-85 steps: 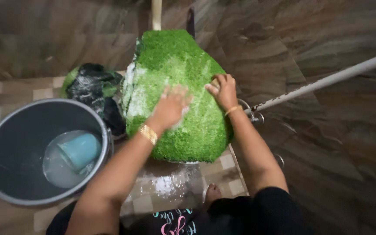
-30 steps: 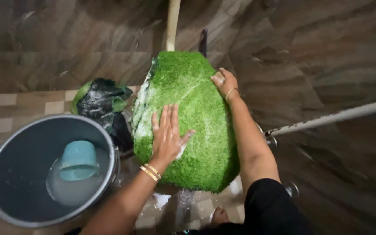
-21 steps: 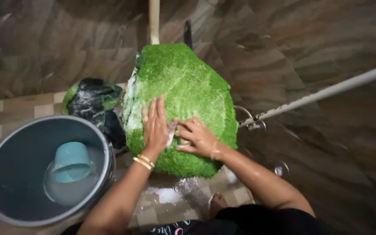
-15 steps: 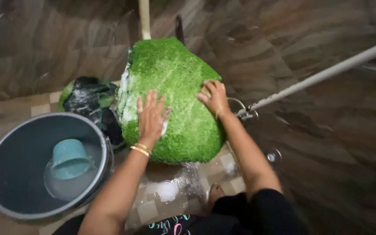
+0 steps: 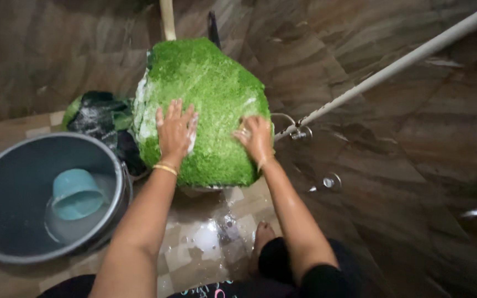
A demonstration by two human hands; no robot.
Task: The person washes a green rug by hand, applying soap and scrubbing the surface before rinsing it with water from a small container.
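Green shaggy mat [image 5: 205,94]: draped over a raised support against the brown wall, above the wet tiled floor [image 5: 211,243]; white suds were seen along its left edge.

Left hand [image 5: 175,131]: laid flat on the lower middle of the mat, fingers spread and extended, nothing gripped; a gold bangle [image 5: 165,168] was worn at the wrist.

Right hand [image 5: 256,138]: pressed on the mat's lower right part, fingers curled; whether something was held beneath it could not be told.

Black and green bundle [image 5: 97,116]: heaped on the floor just beside the mat's left edge, flecked with suds.

Grey bucket [image 5: 6,165]: stood on the floor to the left, near the bundle; cloudy water and a teal mug [image 5: 75,193] were contained in it.

White pipe [image 5: 393,66]: run slantwise along the wall to the right of the mat, ending at a metal fitting [image 5: 299,132] near the right hand.

Bare foot [image 5: 260,237]: placed on the floor below the mat.
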